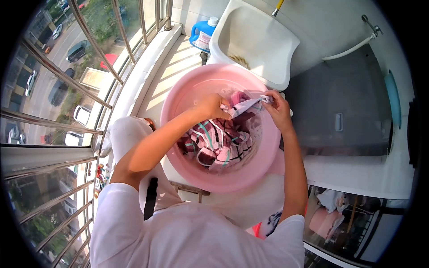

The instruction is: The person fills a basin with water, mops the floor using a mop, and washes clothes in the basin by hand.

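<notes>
Fingers [275, 95] of your left hand [210, 107] and right hand [280, 110] pinch a plaid cloth [219, 138] bunched in a pink basin [178, 91], a white sink [263, 49] and blue bottle [203, 33] just beyond, metal bars [51, 122] at left

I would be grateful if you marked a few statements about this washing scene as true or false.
1. The left hand and the right hand both hold the plaid cloth. True.
2. Foam shows inside the round washtub. True.
3. The washtub is dark green. False: it is pink.
4. A blue jug with a white cap stands beside the white sink. True.
5. The metal railings are along the right side of the picture. False: they are on the left.
6. The plaid cloth lies entirely inside the sink. False: most of it is in the washtub.
</notes>
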`<act>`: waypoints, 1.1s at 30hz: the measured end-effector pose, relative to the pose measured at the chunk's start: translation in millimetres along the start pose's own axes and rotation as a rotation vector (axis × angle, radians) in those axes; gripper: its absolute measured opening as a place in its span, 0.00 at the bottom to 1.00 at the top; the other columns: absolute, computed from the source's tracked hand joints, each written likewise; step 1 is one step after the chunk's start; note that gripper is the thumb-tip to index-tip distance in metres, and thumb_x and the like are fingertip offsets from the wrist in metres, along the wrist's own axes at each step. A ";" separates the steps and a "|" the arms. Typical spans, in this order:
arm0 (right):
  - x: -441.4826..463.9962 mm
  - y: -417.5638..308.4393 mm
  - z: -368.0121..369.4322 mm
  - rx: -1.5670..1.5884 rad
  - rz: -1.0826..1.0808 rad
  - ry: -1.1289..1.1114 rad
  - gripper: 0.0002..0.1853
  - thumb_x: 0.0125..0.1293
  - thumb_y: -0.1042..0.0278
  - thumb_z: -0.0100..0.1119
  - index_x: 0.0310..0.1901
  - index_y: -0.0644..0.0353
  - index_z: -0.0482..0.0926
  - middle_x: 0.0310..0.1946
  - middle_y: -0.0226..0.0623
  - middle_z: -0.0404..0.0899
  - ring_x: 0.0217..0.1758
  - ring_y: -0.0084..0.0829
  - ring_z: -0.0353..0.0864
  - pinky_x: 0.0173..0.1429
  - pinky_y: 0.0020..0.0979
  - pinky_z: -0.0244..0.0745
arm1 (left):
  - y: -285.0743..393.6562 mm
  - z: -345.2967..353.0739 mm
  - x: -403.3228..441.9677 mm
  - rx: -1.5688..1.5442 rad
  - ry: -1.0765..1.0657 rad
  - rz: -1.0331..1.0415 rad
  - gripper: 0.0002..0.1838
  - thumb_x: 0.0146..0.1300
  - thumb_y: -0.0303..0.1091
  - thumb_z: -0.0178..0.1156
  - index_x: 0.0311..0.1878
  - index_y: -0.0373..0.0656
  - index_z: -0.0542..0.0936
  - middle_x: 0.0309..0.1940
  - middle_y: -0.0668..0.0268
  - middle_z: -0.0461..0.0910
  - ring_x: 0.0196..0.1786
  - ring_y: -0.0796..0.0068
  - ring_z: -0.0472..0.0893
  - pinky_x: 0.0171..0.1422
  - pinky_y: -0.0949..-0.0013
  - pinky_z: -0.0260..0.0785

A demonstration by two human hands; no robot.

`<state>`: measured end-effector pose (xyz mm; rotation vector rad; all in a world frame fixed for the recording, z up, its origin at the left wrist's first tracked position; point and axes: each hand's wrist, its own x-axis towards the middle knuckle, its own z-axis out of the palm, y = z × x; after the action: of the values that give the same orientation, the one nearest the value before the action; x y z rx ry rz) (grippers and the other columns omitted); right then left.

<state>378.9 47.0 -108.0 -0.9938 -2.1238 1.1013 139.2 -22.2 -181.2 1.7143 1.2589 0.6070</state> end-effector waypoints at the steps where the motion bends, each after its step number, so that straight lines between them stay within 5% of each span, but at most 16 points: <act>1: 1.0 -3.6 8.0 -0.108 -0.038 -0.014 0.10 0.55 0.81 0.56 0.40 0.62 0.73 0.36 0.27 0.70 0.40 0.18 0.69 0.43 0.18 0.65 | -3.0 5.3 1.4 -0.167 0.028 -0.038 0.18 0.52 0.35 0.66 0.45 0.39 0.77 0.29 0.71 0.77 0.33 0.84 0.73 0.38 0.78 0.65; 5: 5.3 -8.5 30.0 -0.186 -0.117 0.027 0.11 0.53 0.83 0.55 0.38 0.61 0.76 0.45 0.30 0.69 0.42 0.19 0.69 0.40 0.18 0.67 | 3.6 12.4 12.5 -1.060 0.230 -0.029 0.11 0.61 0.35 0.59 0.43 0.42 0.74 0.30 0.76 0.74 0.33 0.86 0.72 0.37 0.82 0.65; 7: 8.5 -14.4 39.7 -0.064 -0.083 0.023 0.11 0.54 0.83 0.52 0.39 0.60 0.78 0.56 0.34 0.66 0.50 0.22 0.69 0.47 0.21 0.67 | 20.9 7.2 8.7 -1.083 0.208 0.042 0.11 0.59 0.35 0.61 0.42 0.42 0.73 0.30 0.75 0.75 0.31 0.87 0.71 0.33 0.82 0.63; 10: 17.7 -29.8 49.7 0.166 -0.159 -0.019 0.13 0.56 0.83 0.51 0.41 0.60 0.78 0.59 0.38 0.63 0.58 0.29 0.66 0.58 0.26 0.62 | 15.6 10.3 10.4 -0.934 0.158 0.046 0.12 0.53 0.31 0.65 0.37 0.44 0.72 0.30 0.73 0.75 0.29 0.86 0.72 0.30 0.81 0.64; 11: 20.9 -15.3 51.8 0.276 -0.175 -0.027 0.18 0.60 0.74 0.53 0.54 0.59 0.71 0.63 0.41 0.58 0.65 0.32 0.59 0.64 0.31 0.56 | 13.9 12.3 11.8 -0.914 0.175 0.010 0.12 0.53 0.29 0.65 0.36 0.44 0.71 0.30 0.73 0.75 0.29 0.86 0.73 0.29 0.81 0.64; 14: 9.2 -1.6 67.1 0.566 -0.054 0.141 0.32 0.60 0.62 0.57 0.63 0.60 0.57 0.63 0.41 0.56 0.68 0.34 0.54 0.68 0.36 0.50 | 32.5 7.2 10.2 -1.111 0.296 0.043 0.13 0.49 0.23 0.64 0.35 0.44 0.70 0.29 0.70 0.75 0.29 0.82 0.75 0.30 0.77 0.68; 15: -2.0 6.4 74.6 0.673 0.004 0.026 0.44 0.56 0.54 0.61 0.66 0.62 0.48 0.64 0.41 0.54 0.68 0.34 0.52 0.69 0.35 0.46 | 35.0 5.8 11.1 -1.256 0.298 0.043 0.14 0.48 0.23 0.65 0.36 0.43 0.70 0.28 0.69 0.76 0.30 0.81 0.76 0.33 0.76 0.69; 17: -33.1 37.8 91.2 0.507 0.176 -0.138 0.48 0.51 0.51 0.65 0.66 0.63 0.48 0.64 0.38 0.52 0.67 0.31 0.51 0.69 0.32 0.44 | 46.6 -2.4 8.4 -1.509 0.263 0.054 0.15 0.48 0.22 0.63 0.39 0.41 0.70 0.30 0.67 0.76 0.33 0.76 0.78 0.39 0.72 0.73; 18: -45.3 62.8 92.1 0.321 0.216 -0.211 0.48 0.48 0.54 0.68 0.66 0.63 0.50 0.58 0.37 0.63 0.62 0.30 0.60 0.66 0.32 0.52 | 59.2 -14.9 4.3 -1.545 0.293 0.051 0.15 0.49 0.22 0.62 0.40 0.41 0.70 0.31 0.66 0.77 0.33 0.76 0.78 0.39 0.72 0.73; 21: -50.9 31.6 82.9 0.448 0.324 -0.338 0.37 0.47 0.62 0.69 0.58 0.64 0.63 0.46 0.33 0.73 0.49 0.25 0.71 0.56 0.28 0.65 | 79.2 -44.9 -0.3 -1.639 0.404 0.064 0.14 0.51 0.22 0.60 0.41 0.40 0.70 0.33 0.65 0.77 0.35 0.75 0.79 0.38 0.70 0.74; 25: -39.9 -14.0 43.9 0.205 0.282 -0.199 0.25 0.47 0.72 0.65 0.50 0.67 0.71 0.41 0.31 0.76 0.43 0.20 0.73 0.51 0.25 0.69 | 45.8 -57.8 20.2 -1.700 0.380 0.157 0.06 0.57 0.27 0.55 0.38 0.39 0.74 0.32 0.65 0.79 0.35 0.73 0.80 0.41 0.68 0.76; 28: -34.7 -33.9 9.5 0.026 0.229 -0.028 0.21 0.49 0.76 0.59 0.48 0.65 0.72 0.35 0.28 0.76 0.36 0.18 0.73 0.43 0.23 0.70 | 10.5 -42.1 38.0 -1.752 0.349 0.009 0.11 0.57 0.30 0.58 0.43 0.37 0.73 0.36 0.63 0.79 0.38 0.70 0.79 0.46 0.66 0.75; 32: -32.9 -81.8 -19.4 -0.150 0.201 0.002 0.18 0.47 0.77 0.57 0.44 0.67 0.74 0.33 0.31 0.78 0.36 0.20 0.74 0.44 0.25 0.70 | -47.2 12.5 55.4 -1.538 0.243 -0.263 0.15 0.59 0.41 0.58 0.43 0.40 0.75 0.38 0.63 0.79 0.45 0.71 0.77 0.49 0.66 0.70; 33: -33.1 -88.9 -23.0 -0.226 0.180 0.038 0.16 0.47 0.77 0.57 0.41 0.66 0.75 0.30 0.30 0.77 0.33 0.19 0.73 0.41 0.24 0.70 | -66.8 32.7 68.7 -1.270 0.362 -0.259 0.18 0.57 0.43 0.60 0.44 0.39 0.74 0.39 0.61 0.79 0.46 0.69 0.77 0.50 0.65 0.69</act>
<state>382.9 -4.3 -25.1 -1.3217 -2.1966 0.9293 157.7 34.6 -263.0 0.3914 0.9168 1.2313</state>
